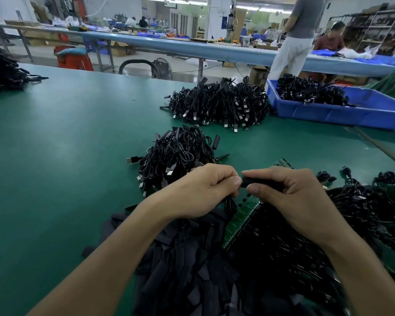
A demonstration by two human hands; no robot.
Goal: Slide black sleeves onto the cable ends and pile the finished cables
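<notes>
Sleeves [192, 270] are lying heaped at the near edge between the forearms, partly covering a green board [242, 222]. Just beyond the heap, both hands are meeting above the table [66, 133].

The left hand [198, 190] is clenching round a cable [230, 204], which is drooping from under the fist toward the heap. The right hand [290, 197] is pinching one sleeve [258, 181] between thumb and forefinger, with its left end pointing at the left fingertips. Fingers are hiding the plug, so I cannot tell whether it is entering the sleeve yet.

This looks like the sliding-on step, at or just before insertion. The next move is calling for the plug to be kept in line with the sleeve mouth while the hands push toward each other, the right pinch holding firm so the soft sleeve is not buckling.

After that, the cable probably belongs on the pile [178, 151] just beyond the hands, where sleeved ends are sticking out. A tangle [351, 213] of cables is waiting to the right. A bigger far pile [217, 103] and a blue bin [342, 112] are sitting farther back and to the right.
</notes>
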